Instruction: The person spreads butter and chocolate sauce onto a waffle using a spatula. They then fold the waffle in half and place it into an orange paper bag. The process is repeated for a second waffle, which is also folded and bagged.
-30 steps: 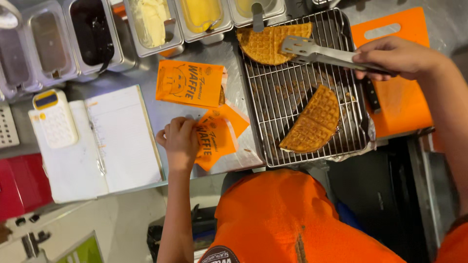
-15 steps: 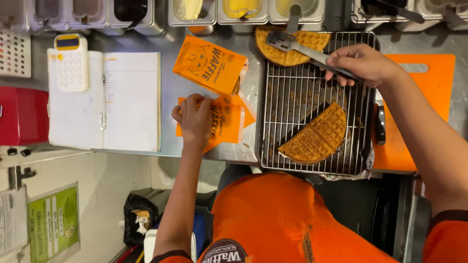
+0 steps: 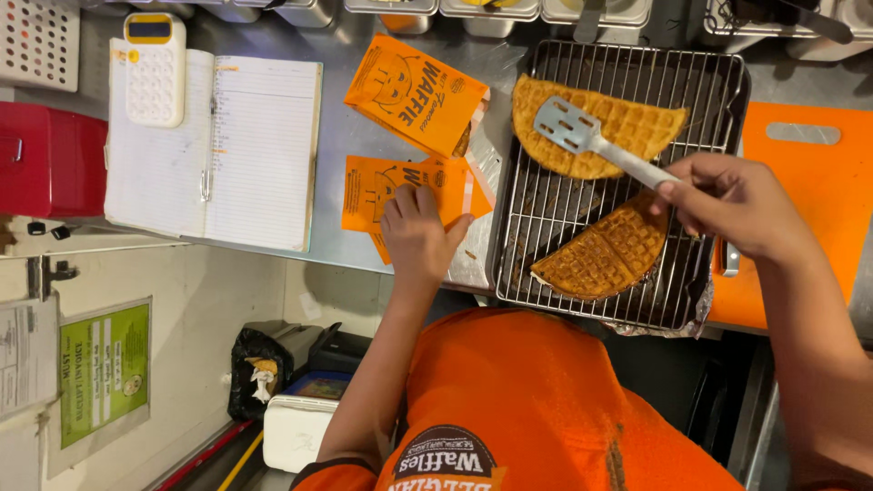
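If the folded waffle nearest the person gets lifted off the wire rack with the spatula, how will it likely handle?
The folded waffle looks crisp and browned, so probably fairly stiff, yet brittle at its edges. It is wider than the spatula blade, so it may sag or tip.

The person wears a bright orange shirt (image 3: 518, 400) with short sleeves; it fills the lower middle of the view, just below the wire rack (image 3: 627, 182). On the shirt, at the bottom edge of the view, sits a round dark patch with pale lettering. A darker smudge marks the cloth to the right of that patch. Both forearms are bare, with no watch, band or glove. The left hand (image 3: 420, 238) and the right hand (image 3: 732, 202) wear no rings that show.
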